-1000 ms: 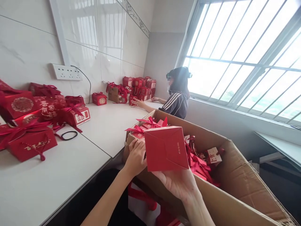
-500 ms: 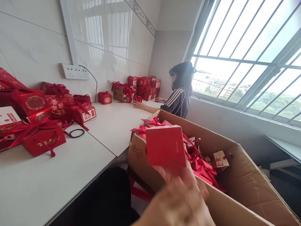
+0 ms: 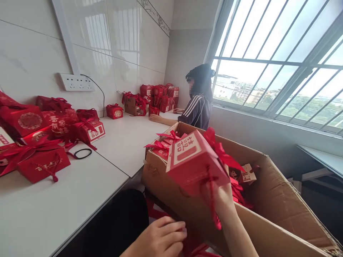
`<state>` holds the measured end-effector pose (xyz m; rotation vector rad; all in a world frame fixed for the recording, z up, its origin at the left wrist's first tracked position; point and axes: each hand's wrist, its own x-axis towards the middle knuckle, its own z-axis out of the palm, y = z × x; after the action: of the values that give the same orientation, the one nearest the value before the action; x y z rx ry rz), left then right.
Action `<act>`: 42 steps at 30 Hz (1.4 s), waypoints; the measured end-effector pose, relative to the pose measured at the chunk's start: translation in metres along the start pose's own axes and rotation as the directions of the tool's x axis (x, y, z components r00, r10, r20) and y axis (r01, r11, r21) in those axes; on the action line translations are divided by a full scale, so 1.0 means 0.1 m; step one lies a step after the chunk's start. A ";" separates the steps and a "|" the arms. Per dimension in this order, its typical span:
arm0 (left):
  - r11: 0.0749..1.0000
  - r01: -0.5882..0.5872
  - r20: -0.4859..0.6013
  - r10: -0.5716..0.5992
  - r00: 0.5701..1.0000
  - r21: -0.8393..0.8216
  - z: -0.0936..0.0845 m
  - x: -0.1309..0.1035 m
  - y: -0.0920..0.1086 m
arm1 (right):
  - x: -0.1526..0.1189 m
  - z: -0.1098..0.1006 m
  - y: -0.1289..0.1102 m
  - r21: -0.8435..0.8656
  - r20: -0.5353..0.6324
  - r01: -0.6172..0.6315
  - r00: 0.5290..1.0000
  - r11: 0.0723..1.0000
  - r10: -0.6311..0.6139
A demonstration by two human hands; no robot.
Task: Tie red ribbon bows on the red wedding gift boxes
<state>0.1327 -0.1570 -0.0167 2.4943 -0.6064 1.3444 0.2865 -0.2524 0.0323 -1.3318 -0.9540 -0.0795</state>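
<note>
A red gift box (image 3: pixel 191 160) with a white label, a ribbon bow and a twisted cord handle is tilted over the near-left wall of a large cardboard carton (image 3: pixel 284 203). My right hand (image 3: pixel 223 198) grips it from below and the right side, its fingers partly hidden behind the box. Lower down, near the bottom edge, my left hand (image 3: pixel 166 235) has curled fingers; whether anything is in them is hidden. Just beside it lie red items (image 3: pixel 197 246) below the carton's side. Inside the carton are several red boxes with ribbons (image 3: pixel 238 191).
On the white table (image 3: pixel 107 185), red gift boxes (image 3: pixel 43 160) are piled at the left, near a black ring (image 3: pixel 83 153). More boxes (image 3: pixel 160 98) stand at the far end. A person (image 3: pixel 197 103) rests both hands on the table there.
The held box has turned from its plain red face to show its label, bow and cord. My left hand has moved left and down, away from my right hand. The view has shifted slightly.
</note>
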 end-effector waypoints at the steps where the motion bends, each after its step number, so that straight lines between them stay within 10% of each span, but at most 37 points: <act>1: 0.995 0.060 -0.028 -0.062 0.998 -0.078 -0.07 -0.04 -0.04 | 0.01 -0.07 0.00 -0.107 -0.010 0.088 0.996 0.990 -0.089; 3: 0.941 0.252 -0.272 -0.310 0.911 -0.227 -0.26 0.01 -0.15 | 0.01 -0.17 -0.02 -0.350 0.020 0.305 0.948 0.885 -0.319; 5: 0.824 0.435 -0.531 -0.567 0.630 -0.364 -0.46 0.22 -0.26 | 0.00 -0.21 -0.07 -0.473 0.088 0.442 0.884 0.762 -0.459; 6: 0.763 0.499 -0.507 -0.647 0.570 -0.411 -0.52 0.36 -0.30 | -0.01 -0.21 -0.08 -0.489 0.114 0.467 0.871 0.736 -0.477; 11: 0.608 0.735 -0.115 -0.788 0.605 -0.301 -0.53 0.90 -0.29 | -0.06 -0.18 -0.14 -0.482 0.208 0.484 0.873 0.730 -0.441; 14: 0.625 0.726 -0.100 -0.773 0.626 -0.286 -0.49 0.95 -0.21 | -0.08 -0.21 -0.16 -0.463 0.228 0.504 0.862 0.729 -0.452; 18: 0.881 0.465 -0.335 -0.465 0.820 -0.084 -0.45 0.91 -0.06 | -0.11 -0.25 -0.15 -0.453 0.227 0.508 0.860 0.732 -0.457; 21: 0.972 0.191 -0.317 -0.141 0.938 0.134 -0.34 0.90 0.13 | -0.14 -0.26 -0.12 -0.425 0.216 0.504 0.863 0.752 -0.457; 26: 0.957 0.271 -0.508 -0.186 0.841 0.099 -0.17 0.95 0.39 | -0.18 -0.28 -0.10 -0.374 0.172 0.522 0.851 0.766 -0.496; 32: 0.971 0.173 -0.270 -0.125 0.955 0.162 -0.31 0.97 0.44 | -0.21 -0.34 -0.11 -0.370 0.138 0.538 0.838 0.757 -0.528; 42: 0.940 0.336 -0.389 -0.285 0.876 0.068 -0.14 0.96 0.62 | -0.22 -0.39 -0.14 -0.409 0.158 0.543 0.834 0.734 -0.529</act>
<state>0.1406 -0.2295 0.0718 2.2093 -0.0272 1.7067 0.2856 -0.2998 0.0320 -1.4213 -1.3866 -0.7677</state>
